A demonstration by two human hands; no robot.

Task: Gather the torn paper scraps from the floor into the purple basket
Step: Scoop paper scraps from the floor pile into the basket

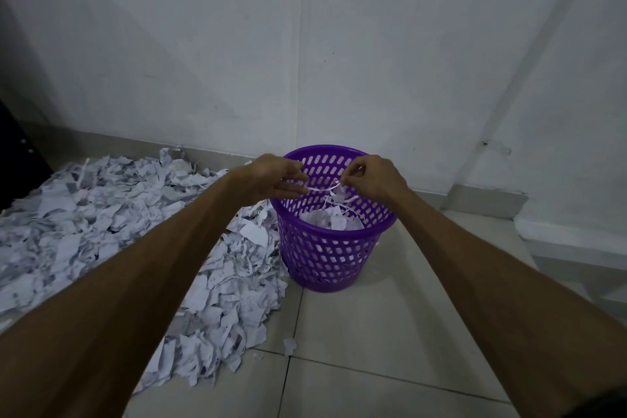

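The purple basket [325,258] stands on the tiled floor near the wall, with white paper scraps [330,219] lying inside it. Both my hands are held over its mouth. My right hand [375,178] pinches a thin paper strip [322,187] between thumb and fingers. My left hand [276,178] is at the strip's other end with fingers nearly straight; some strips dangle from there into the basket. A big heap of torn paper scraps [112,231] covers the floor left of the basket.
A grey wall [305,44] rises right behind the basket. Bare floor tiles [390,332] spread in front and to the right. One stray scrap [289,346] lies on a tile seam. A dark object [17,153] stands at the far left edge.
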